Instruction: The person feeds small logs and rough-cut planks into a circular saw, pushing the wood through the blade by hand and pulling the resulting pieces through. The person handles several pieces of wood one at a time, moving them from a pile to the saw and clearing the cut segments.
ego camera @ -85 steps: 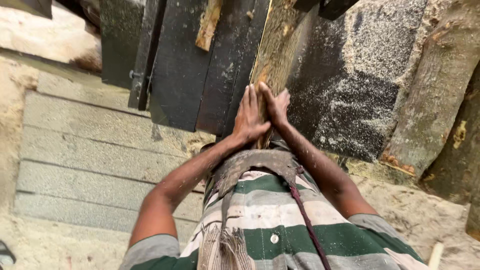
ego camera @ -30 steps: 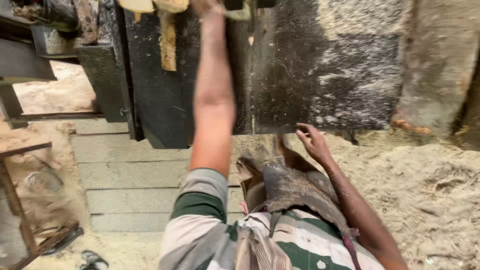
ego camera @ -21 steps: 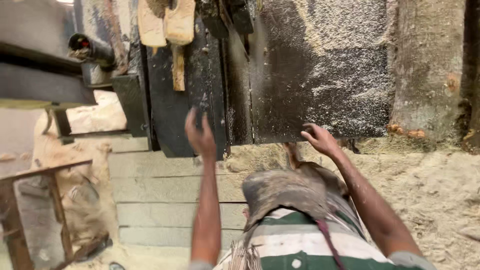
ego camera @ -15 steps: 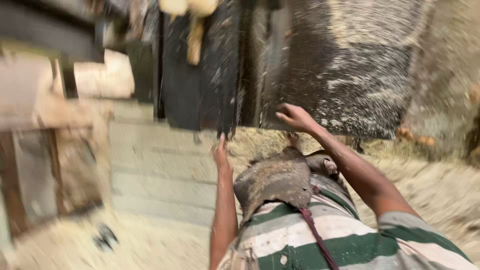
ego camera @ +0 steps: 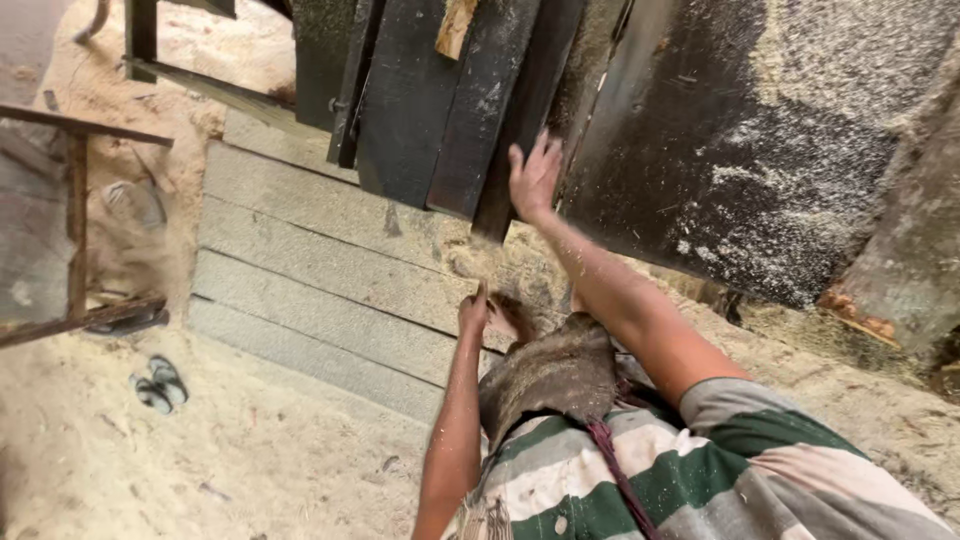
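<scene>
right hand [ego camera: 533,178] lay open, fingers spread, against the dark sawdust-coated bench [ego camera: 760,150] edge, gripping nothing. left hand [ego camera: 473,312] hung loosely curled and empty beside the worn apron [ego camera: 550,375]. no timber was under either hand.

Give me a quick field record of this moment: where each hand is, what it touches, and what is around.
right hand: open, fingers spread, pressed flat on the edge of the dark machine table
left hand: lower, near the worn apron at the waist; grip cannot be told
table surface: dusted with sawdust
wood: pale piece at top, beyond the hands
floor: grey planks, sawdust, pair of sandals
left side: metal frame
</scene>
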